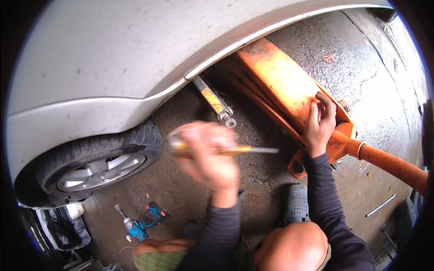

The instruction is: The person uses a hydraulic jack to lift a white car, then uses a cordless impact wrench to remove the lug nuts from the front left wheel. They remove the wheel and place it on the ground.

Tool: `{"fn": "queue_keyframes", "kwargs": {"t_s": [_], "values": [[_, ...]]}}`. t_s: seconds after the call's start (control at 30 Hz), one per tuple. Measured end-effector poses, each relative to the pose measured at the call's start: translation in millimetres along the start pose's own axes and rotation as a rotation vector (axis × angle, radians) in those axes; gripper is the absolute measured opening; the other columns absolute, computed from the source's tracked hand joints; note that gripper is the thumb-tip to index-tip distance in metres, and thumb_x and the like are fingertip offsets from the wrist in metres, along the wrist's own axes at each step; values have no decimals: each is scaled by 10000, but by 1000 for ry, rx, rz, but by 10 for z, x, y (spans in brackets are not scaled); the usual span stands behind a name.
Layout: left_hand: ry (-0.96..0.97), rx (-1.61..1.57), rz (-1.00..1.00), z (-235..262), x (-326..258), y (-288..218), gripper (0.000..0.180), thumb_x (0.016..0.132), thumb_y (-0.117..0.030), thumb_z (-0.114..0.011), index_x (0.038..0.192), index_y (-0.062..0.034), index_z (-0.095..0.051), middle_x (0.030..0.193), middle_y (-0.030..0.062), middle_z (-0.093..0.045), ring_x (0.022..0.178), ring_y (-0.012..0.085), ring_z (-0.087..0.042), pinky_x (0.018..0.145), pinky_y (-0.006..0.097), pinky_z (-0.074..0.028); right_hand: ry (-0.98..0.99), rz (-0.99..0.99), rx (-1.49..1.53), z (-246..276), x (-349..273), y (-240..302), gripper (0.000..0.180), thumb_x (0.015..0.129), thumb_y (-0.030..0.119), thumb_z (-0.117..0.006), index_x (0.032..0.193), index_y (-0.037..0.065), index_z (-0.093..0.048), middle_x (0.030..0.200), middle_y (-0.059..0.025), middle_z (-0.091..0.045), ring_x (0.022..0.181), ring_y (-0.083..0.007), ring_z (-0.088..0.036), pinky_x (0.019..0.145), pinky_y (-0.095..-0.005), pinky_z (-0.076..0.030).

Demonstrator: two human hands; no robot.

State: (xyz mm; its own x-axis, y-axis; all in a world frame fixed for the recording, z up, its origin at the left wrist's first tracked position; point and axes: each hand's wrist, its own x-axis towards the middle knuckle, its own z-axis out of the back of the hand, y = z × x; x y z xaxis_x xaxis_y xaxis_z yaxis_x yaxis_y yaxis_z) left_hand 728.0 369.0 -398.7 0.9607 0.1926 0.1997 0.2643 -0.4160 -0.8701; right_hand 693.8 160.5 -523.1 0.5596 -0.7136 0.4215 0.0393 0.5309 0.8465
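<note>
My left hand (205, 156) is closed round a screwdriver (235, 149) with a yellowish handle and a thin metal shaft pointing right. Motion smears both the hand and the tool. They are over the wet floor between the car wheel and a large orange floor jack (285, 77). My right hand (321, 124) rests on the jack's body near its handle end, its fingers bent and a little apart. The jack's far end is hidden under the silver car (117, 49). A grey metal arm with an orange label (211, 100) sticks out from beneath the car's sill.
A car wheel (104, 169) stands at left, with a blue cordless impact wrench (138, 226) on the floor below it. The jack's long orange handle (393, 165) reaches right. A metal rod (380, 205) lies at lower right. My shoe (296, 203) is beside the jack.
</note>
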Motion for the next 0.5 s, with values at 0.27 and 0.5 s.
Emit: {"fn": "queue_keyframes", "kwargs": {"t_s": [0.27, 0.5], "values": [[-1105, -330, 251, 2249, 21, 608, 426, 977, -387, -380, 622, -162, -306, 503, -21, -302, 454, 127, -360, 528, 281, -383, 901, -630, 547, -519, -1380, 222, 315, 905, 11, -549, 1214, -48, -534, 1011, -107, -661, 804, -170, -655, 711, -298, -547], [-1334, -445, 380, 2703, -91, 1020, 471, 986, -420, -297, 611, -135, -317, 489, 14, -352, 486, 197, -410, 583, 360, -428, 1005, -1048, 924, -1048, -1273, 510, 383, 962, 22, -493, 1332, -30, -408, 1227, -123, -613, 881, -188, -663, 739, -294, -572]]}}
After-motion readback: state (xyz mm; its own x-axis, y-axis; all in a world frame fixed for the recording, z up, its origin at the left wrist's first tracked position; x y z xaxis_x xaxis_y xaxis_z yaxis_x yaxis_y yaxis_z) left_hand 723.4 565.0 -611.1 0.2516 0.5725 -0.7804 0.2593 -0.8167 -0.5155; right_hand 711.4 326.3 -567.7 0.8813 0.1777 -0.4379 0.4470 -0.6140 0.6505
